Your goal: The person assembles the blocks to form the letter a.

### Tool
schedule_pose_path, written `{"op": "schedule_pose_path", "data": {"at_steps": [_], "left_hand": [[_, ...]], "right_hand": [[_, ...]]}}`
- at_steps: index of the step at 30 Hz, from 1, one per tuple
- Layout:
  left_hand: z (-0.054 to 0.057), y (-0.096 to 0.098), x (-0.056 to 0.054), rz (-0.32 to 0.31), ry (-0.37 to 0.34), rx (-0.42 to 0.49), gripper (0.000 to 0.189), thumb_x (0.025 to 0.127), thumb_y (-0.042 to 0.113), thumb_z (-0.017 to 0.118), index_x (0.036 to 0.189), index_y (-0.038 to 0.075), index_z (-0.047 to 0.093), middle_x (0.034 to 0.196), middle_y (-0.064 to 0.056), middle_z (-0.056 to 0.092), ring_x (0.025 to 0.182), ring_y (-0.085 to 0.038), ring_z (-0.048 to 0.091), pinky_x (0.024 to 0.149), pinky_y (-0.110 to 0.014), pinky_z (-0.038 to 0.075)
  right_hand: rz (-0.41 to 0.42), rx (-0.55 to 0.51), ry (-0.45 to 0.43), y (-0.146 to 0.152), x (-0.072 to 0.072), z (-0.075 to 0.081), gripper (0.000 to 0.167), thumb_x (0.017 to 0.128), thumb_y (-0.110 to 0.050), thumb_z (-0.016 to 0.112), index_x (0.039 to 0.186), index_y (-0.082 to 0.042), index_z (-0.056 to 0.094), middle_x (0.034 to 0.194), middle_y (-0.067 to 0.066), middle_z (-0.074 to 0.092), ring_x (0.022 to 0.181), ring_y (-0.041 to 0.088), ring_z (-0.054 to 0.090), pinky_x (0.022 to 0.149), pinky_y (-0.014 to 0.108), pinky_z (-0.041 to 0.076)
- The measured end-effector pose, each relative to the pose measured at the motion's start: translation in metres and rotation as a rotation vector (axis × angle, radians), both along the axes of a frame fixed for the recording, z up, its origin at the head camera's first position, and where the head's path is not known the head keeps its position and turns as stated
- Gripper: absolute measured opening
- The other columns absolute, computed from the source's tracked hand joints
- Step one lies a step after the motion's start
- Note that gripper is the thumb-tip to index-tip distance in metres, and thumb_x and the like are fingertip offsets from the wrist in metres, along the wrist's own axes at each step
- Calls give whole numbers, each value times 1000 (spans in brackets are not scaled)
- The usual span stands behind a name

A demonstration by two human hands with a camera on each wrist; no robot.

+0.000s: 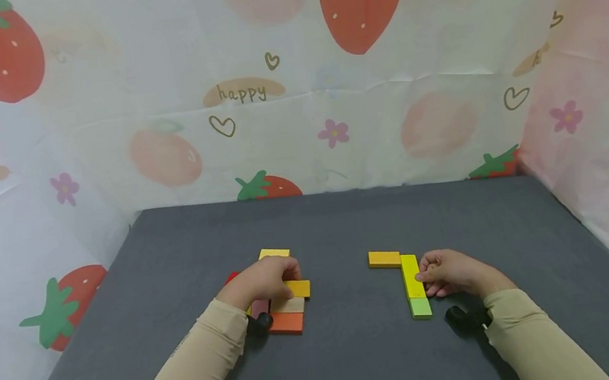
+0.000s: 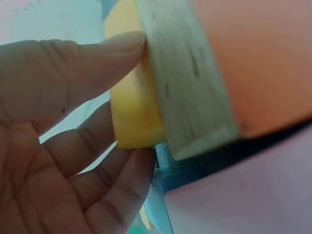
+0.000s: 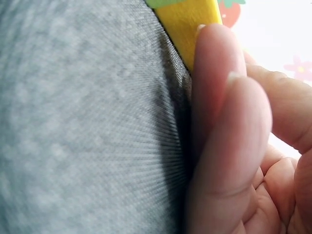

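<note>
My left hand (image 1: pixel 266 278) pinches an orange-yellow wooden block (image 1: pixel 301 289) at the near side of a cluster of blocks. The left wrist view shows the thumb on one edge of that block and the fingers against another. Right beside it are a tan block (image 1: pixel 289 306) and a red-orange block (image 1: pixel 287 324). On the right, my right hand (image 1: pixel 454 273) touches the right long side of a yellow block (image 1: pixel 412 275) with its fingertips, fingers loosely bent. That block lies in an angled row between a light orange block (image 1: pixel 384 259) and a green block (image 1: pixel 420 308).
Partly covered by the left hand are a pale yellow block (image 1: pixel 275 252), a red block (image 1: pixel 231 277) and a mauve block (image 1: pixel 260 308). Everything lies on a dark grey table (image 1: pixel 348 362). A printed cloth (image 1: pixel 322 54) hangs behind it and along both sides.
</note>
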State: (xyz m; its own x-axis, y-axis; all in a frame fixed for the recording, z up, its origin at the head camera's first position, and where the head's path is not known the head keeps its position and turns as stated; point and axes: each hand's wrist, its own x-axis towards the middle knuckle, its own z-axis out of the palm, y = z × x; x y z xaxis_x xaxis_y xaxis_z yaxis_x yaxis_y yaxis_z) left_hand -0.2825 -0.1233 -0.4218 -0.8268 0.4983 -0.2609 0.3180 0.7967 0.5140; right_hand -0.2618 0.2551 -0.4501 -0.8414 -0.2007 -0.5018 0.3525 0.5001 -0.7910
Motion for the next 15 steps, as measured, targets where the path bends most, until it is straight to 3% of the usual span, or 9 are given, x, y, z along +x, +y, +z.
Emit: {"op": "schedule_pose_path", "data": {"at_steps": [10,15], "left_hand": [[2,0,1,33,33,32,17,84,2,71,86,19,67,90,3,67,81,-15,57,79,-33,52],[3,0,0,22,49,36,14,85,5,72,87,18,67,90,3,66,80,-14,57,76,-32,52]], "right_hand": [[-3,6,-6,-1,-1,1,19,92,-22,67,94,-7,55,74,2,62,58,9,62,56,22,52],[2,14,12,-1,1,2,20,92,-22,67,95,-6,56,74,2,62,58,9,62,56,22,52]]}}
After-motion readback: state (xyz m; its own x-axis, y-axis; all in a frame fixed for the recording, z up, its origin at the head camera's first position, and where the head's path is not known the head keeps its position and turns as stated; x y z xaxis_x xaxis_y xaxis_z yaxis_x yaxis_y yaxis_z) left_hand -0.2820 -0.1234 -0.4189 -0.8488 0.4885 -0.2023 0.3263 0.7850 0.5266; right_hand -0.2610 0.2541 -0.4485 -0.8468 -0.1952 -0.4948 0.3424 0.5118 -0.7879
